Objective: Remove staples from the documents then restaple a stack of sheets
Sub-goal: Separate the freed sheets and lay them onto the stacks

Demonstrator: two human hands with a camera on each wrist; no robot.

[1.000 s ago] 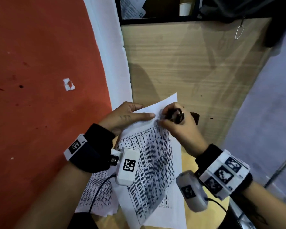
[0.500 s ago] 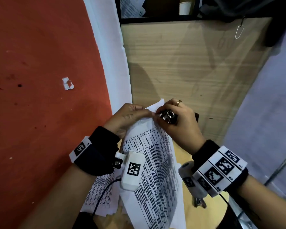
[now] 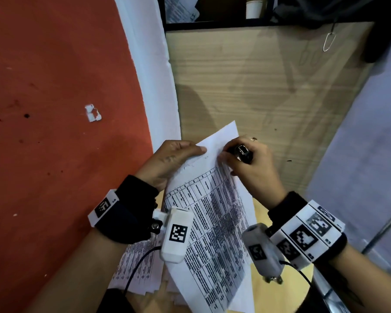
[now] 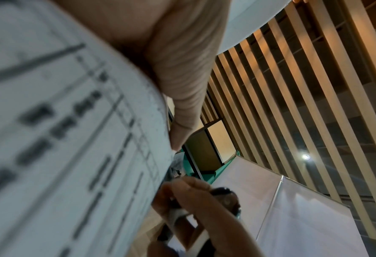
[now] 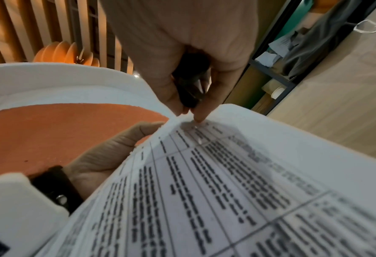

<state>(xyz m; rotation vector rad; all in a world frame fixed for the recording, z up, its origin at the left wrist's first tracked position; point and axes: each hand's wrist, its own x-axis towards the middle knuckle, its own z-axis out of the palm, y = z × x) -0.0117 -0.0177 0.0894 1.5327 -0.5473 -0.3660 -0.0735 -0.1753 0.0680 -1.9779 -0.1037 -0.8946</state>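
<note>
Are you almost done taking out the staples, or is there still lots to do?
Some sheets already lie loose underneath, so part may be done. Right now the left hand pinches the top corner of the printed paper, and the right hand holds a small black staple tool at that corner. I cannot see a staple. Stapling a stack back together is still left.

A white document (image 3: 215, 222) printed with a black-ruled table of dark text, a black-and-silver staple remover (image 3: 242, 152), an orange-red wall (image 3: 54, 86) and a pale wood-grain panel (image 3: 257, 86).
</note>
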